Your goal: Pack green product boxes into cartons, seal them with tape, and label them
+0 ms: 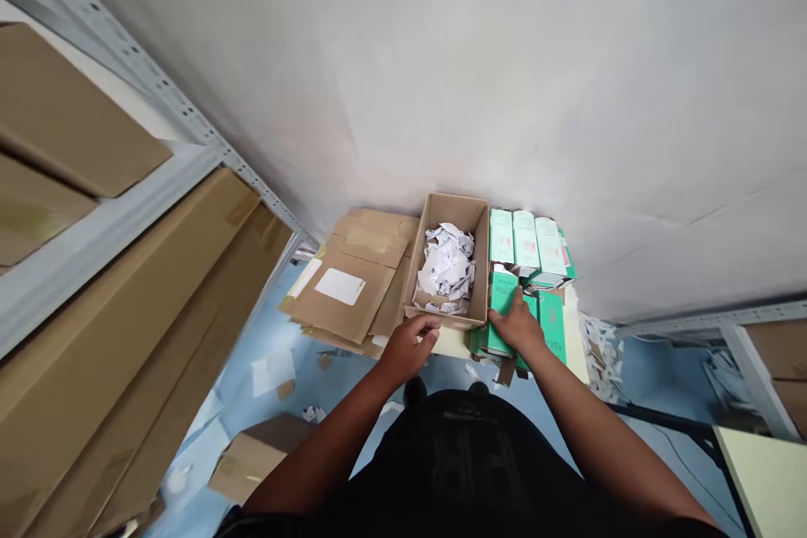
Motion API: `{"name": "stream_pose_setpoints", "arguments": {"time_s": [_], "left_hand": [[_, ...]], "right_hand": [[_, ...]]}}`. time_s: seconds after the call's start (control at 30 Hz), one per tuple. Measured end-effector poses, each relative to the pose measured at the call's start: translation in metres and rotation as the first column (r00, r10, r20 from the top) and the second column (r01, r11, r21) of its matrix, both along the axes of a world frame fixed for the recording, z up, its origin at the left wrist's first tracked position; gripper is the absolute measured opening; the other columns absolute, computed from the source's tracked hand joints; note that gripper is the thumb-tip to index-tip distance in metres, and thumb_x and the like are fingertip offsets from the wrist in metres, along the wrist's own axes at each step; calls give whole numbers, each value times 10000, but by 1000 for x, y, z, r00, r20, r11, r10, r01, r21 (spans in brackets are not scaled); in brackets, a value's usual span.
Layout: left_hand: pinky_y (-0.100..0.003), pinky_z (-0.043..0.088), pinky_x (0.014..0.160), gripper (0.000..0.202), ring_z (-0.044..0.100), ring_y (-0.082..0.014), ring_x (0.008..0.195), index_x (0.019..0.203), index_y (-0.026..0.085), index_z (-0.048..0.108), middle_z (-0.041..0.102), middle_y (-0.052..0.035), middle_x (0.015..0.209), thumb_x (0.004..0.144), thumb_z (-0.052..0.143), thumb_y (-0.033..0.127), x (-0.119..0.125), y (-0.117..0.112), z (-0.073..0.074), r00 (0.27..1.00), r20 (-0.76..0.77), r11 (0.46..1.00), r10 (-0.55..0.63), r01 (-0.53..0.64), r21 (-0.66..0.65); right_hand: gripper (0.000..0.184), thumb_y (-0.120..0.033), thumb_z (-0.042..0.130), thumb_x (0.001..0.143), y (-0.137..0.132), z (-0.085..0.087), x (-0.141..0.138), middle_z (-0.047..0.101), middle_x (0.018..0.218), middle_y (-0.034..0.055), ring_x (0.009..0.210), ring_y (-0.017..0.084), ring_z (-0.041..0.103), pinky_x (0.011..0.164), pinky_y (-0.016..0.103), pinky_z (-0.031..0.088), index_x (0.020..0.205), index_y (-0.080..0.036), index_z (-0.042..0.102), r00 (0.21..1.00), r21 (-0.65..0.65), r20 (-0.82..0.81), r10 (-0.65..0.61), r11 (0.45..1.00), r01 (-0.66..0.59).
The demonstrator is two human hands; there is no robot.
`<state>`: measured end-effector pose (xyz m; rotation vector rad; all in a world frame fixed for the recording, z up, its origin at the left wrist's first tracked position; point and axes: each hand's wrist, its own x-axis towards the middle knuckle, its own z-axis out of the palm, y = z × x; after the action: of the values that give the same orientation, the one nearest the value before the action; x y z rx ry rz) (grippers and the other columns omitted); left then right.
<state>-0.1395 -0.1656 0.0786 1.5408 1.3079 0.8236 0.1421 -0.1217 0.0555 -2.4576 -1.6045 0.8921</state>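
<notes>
An open cardboard box (480,261) stands on a low pale table against the wall, filled with crumpled white paper (446,265). My left hand (408,345) rests at the box's near rim, fingers curled over its edge. To the right lie several green and white product boxes (526,239). My right hand (518,326) is closed around a green box (503,290) at the near end of that stack, right beside the cardboard box.
Flattened cardboard sheets (356,277) are piled left of the box. Metal shelving with large cardboard cartons (126,311) lines the left side. Paper scraps and a small carton (252,454) litter the blue floor. Another shelf frame (744,353) and a pale tabletop corner (769,471) stand at right.
</notes>
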Motion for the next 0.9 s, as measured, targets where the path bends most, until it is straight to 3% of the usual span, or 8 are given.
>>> {"name": "stream_pose_setpoints", "arguments": {"time_s": [0.2, 0.33, 0.43, 0.5, 0.57, 0.67, 0.77, 0.9], "left_hand": [[-344, 564, 932, 254, 720, -213, 992, 1109, 217, 737, 778, -65, 1100, 929, 612, 345, -10, 8, -10, 979, 83, 982, -184, 187, -25], [-357, 563, 958, 267, 719, -229, 1037, 1125, 219, 736, 779, -79, 1116, 934, 617, 362, -5, 8, -14, 956, 130, 960, -263, 272, -60], [-367, 558, 971, 290, 716, -233, 1049, 1148, 216, 728, 774, -80, 1117, 933, 624, 380, 2, 5, -18, 937, 158, 941, -313, 328, -83], [-378, 548, 987, 298, 710, -236, 1056, 1142, 214, 725, 770, -82, 1107, 933, 628, 404, 9, -1, -20, 916, 191, 918, -353, 378, -122], [-383, 549, 975, 340, 695, -244, 1077, 1150, 210, 714, 753, -98, 1152, 922, 653, 455, 21, -8, -20, 888, 239, 875, -393, 441, -200], [-378, 575, 893, 546, 649, -270, 1179, 1321, 233, 613, 644, -133, 1385, 895, 682, 567, 50, -20, -15, 827, 402, 754, -392, 540, -375], [-398, 589, 859, 664, 637, -300, 1221, 1428, 254, 515, 572, -156, 1475, 931, 558, 692, 93, -30, -2, 730, 628, 609, -272, 635, -474], [-422, 588, 860, 670, 690, -296, 1118, 1385, 243, 576, 664, -153, 1339, 953, 441, 737, 165, -49, 17, 638, 737, 506, -222, 722, -472]], "right_hand": [[1155, -676, 597, 852, 10, 2, -10, 485, 1489, 351, 1312, 452, 578, 1072, 561, 436, 1647, -32, 60, 987, -47, 99, -127, 990, 132], [1138, -567, 724, 799, 10, 4, -2, 526, 1502, 281, 1324, 402, 584, 1092, 509, 440, 1650, -104, 127, 975, -19, -16, -220, 975, 220], [1115, -543, 750, 778, -5, 11, 10, 564, 1504, 195, 1326, 359, 590, 1100, 487, 454, 1649, -168, 162, 917, 52, -194, -350, 929, 366], [1109, -539, 758, 768, -23, 19, 15, 530, 1548, 161, 1333, 324, 589, 1092, 457, 480, 1644, -187, 176, 824, 115, -393, -408, 867, 484], [1071, -517, 767, 761, -47, 28, 17, 524, 1559, 136, 1303, 299, 614, 1051, 428, 525, 1627, -208, 220, 692, 157, -613, -380, 800, 578], [922, -480, 769, 765, -83, 43, 17, 663, 1406, 88, 1166, 295, 691, 957, 432, 583, 1556, -252, 354, 481, 154, -834, -270, 723, 674], [775, -463, 782, 753, -113, 56, 23, 764, 1179, 55, 998, 299, 738, 878, 448, 607, 1435, -254, 482, 281, 66, -932, -231, 652, 756], [656, -442, 815, 719, -151, 66, 62, 780, 1059, 30, 931, 297, 739, 846, 448, 610, 1297, -262, 561, 108, -14, -975, -192, 545, 838]]}}
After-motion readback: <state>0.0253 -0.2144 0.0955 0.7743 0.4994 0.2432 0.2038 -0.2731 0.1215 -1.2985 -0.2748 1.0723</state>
